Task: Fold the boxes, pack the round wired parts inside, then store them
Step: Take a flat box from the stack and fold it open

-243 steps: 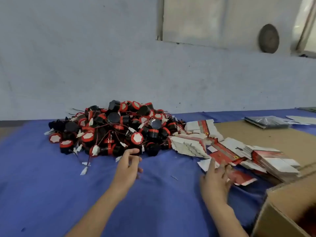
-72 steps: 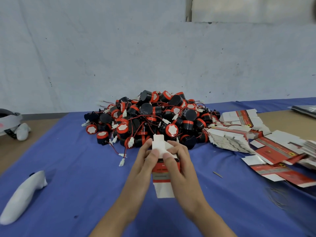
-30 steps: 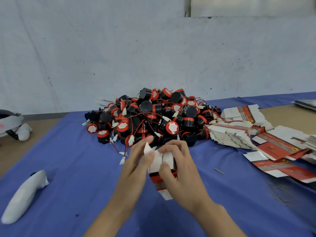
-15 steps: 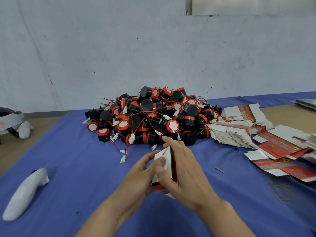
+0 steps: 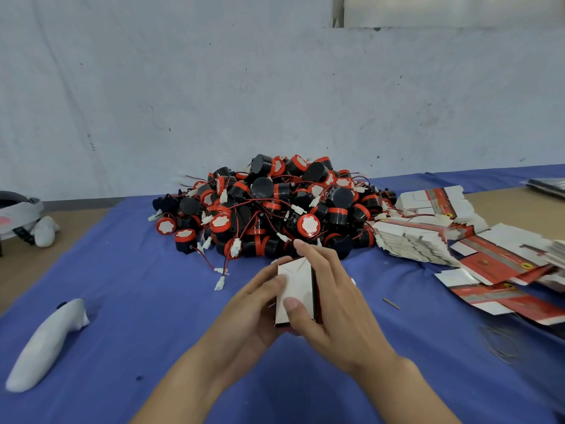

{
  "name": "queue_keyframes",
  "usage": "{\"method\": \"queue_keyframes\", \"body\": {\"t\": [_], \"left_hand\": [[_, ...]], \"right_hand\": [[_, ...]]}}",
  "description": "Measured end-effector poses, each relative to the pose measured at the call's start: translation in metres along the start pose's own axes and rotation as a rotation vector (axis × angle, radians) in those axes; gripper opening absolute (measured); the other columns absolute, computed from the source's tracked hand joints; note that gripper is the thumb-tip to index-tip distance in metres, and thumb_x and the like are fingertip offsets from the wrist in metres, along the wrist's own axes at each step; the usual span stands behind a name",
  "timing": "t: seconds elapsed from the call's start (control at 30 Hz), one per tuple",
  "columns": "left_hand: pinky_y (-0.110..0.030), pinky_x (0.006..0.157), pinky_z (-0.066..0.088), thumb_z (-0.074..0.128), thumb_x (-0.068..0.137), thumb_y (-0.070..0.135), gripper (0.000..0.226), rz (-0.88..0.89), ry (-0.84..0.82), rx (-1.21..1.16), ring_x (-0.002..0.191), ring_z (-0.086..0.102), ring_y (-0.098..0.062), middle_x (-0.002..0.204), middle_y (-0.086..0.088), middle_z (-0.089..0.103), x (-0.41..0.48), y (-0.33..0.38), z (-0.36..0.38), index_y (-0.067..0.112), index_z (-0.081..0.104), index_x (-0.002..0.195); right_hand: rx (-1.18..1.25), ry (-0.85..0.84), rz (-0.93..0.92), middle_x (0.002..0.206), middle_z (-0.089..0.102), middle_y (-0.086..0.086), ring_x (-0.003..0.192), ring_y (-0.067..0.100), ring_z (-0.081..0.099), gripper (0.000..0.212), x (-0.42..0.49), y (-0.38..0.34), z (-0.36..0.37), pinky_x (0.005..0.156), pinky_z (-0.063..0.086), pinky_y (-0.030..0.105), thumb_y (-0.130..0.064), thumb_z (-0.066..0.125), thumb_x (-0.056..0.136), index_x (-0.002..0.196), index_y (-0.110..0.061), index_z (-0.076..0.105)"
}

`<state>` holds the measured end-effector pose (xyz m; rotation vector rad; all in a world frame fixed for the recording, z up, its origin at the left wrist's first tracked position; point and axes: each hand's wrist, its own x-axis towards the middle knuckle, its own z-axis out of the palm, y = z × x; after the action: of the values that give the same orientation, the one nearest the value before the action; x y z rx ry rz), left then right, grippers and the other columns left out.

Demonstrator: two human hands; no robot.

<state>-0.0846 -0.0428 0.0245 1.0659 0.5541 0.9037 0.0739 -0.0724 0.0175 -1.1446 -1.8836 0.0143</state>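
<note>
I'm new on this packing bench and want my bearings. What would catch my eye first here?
The big heap of round wired parts, black and red, sits mid-table on the blue cloth. In front of it, the left hand and right hand together hold a small white box. A fan of flat boxes, red and white, lies to the heap's right.

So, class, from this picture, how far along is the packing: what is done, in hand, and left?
Done: one box is folded into shape, its white end closed. In hand: the left hand and right hand both grip that box. Left: the pile of round parts and the stack of flat boxes lie on the blue cloth; no packed box shows.
</note>
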Motion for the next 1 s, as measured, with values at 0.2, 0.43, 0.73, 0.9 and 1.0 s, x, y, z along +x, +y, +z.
{"method": "queue_keyframes", "body": {"t": [0.2,0.43,0.73,0.9,1.0], "left_hand": [[-0.041,0.086,0.058,0.072,0.079,0.029,0.062,0.19,0.238,0.027,0.109,0.069,-0.026,0.119,-0.008,0.072,0.003,0.0,0.0,0.022,0.054,0.137],[-0.008,0.088,0.045,0.056,0.087,0.051,0.068,0.757,0.301,1.285,0.111,0.051,0.006,0.129,0.036,0.04,0.005,-0.009,0.003,0.056,0.024,0.146],[-0.025,0.078,0.055,0.092,0.056,0.016,0.103,0.903,-0.06,2.015,0.09,0.064,-0.011,0.115,0.009,0.067,0.023,-0.054,-0.008,0.019,0.041,0.145],[-0.025,0.08,0.049,0.051,0.085,0.015,0.043,0.962,-0.057,1.839,0.087,0.065,-0.014,0.108,0.008,0.068,0.017,-0.045,0.01,0.024,0.06,0.127],[-0.028,0.067,0.048,0.047,0.091,0.013,0.025,1.035,0.083,1.652,0.078,0.059,-0.016,0.095,0.006,0.064,0.014,-0.032,0.015,0.021,0.065,0.108]], "right_hand": [[0.013,-0.037,0.01,0.165,0.015,-0.026,0.151,-0.006,0.009,0.061,0.002,0.01,0.003,0.121,0.016,0.017,-0.043,0.042,0.103,0.158,-0.036,0.019],[0.584,-0.133,0.314,0.132,0.058,-0.029,0.126,-0.008,0.052,0.048,0.003,0.022,0.009,0.097,0.043,0.008,-0.059,0.057,0.094,0.136,-0.066,0.036],[0.079,-0.394,0.422,0.112,0.067,-0.015,0.106,0.019,0.06,0.047,-0.011,0.063,-0.01,0.092,0.05,0.043,-0.056,0.053,0.071,0.113,-0.035,0.055],[0.108,-0.413,0.547,0.128,0.063,-0.019,0.119,0.006,0.057,0.06,-0.025,0.082,-0.013,0.099,0.05,0.036,-0.048,0.077,0.081,0.134,-0.036,0.052],[0.095,-0.436,0.571,0.135,0.059,-0.014,0.126,0.009,0.053,0.069,-0.028,0.089,-0.012,0.103,0.048,0.037,-0.051,0.077,0.082,0.141,-0.036,0.046]]}}
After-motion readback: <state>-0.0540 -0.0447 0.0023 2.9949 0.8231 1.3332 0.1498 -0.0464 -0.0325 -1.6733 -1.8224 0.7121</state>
